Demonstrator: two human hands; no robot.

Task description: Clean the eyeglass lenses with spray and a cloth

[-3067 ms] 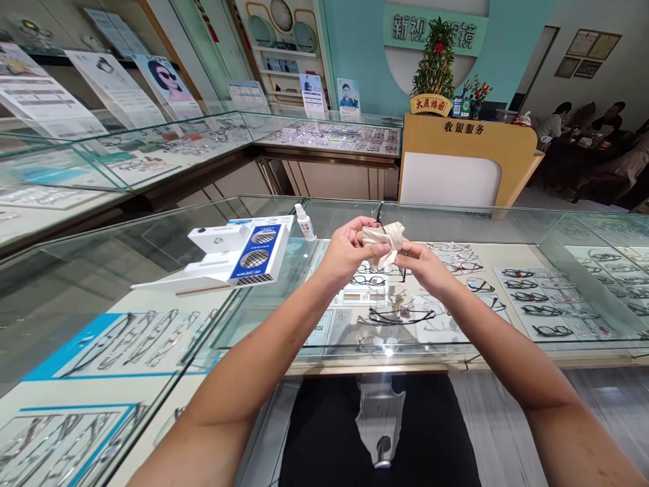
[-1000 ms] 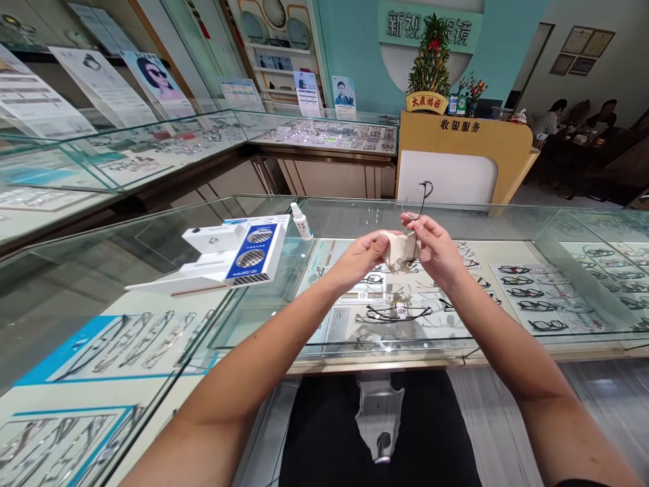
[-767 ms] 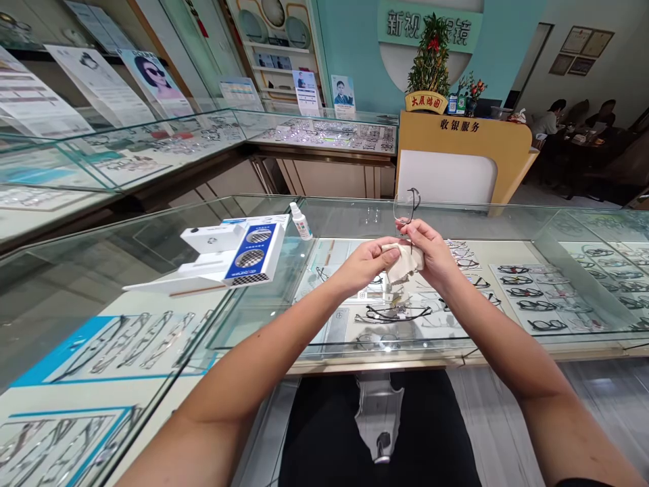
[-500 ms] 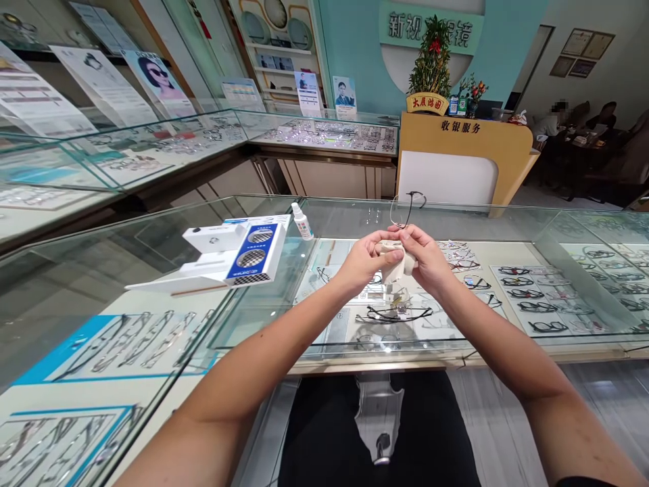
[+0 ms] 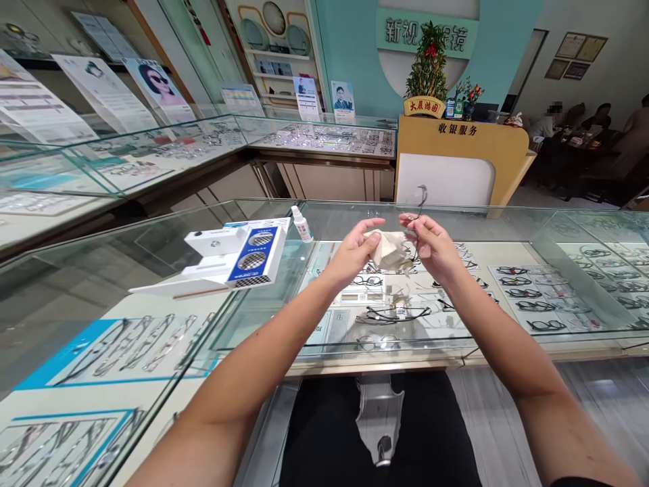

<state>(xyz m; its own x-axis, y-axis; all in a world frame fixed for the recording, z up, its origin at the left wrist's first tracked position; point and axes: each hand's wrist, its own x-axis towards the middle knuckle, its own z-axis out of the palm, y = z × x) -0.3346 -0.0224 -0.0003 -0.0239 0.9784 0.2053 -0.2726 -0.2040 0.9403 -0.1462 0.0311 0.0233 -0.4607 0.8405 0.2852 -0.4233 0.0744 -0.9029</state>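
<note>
Above the glass counter, my left hand (image 5: 353,253) pinches a pale cloth (image 5: 391,250) between thumb and fingers. My right hand (image 5: 433,247) is closed on a pair of thin dark-framed glasses (image 5: 422,197), one temple sticking up and another part hanging down beside the cloth. The lenses are hard to make out. A small gap parts the fingertips of my two hands. To the left, a white spray bottle (image 5: 301,224) stands on the glass near an open white and blue box (image 5: 253,256).
Under the glass counter top (image 5: 324,352) lie rows of glasses (image 5: 537,306). More display cases run along the left and back. A yellow cashier desk (image 5: 459,145) with a plant (image 5: 427,64) stands behind. People sit at the far right.
My hands have moved apart. The cloth now hangs spread from my left hand, and the glasses have turned and shifted to the right in my right hand.
</note>
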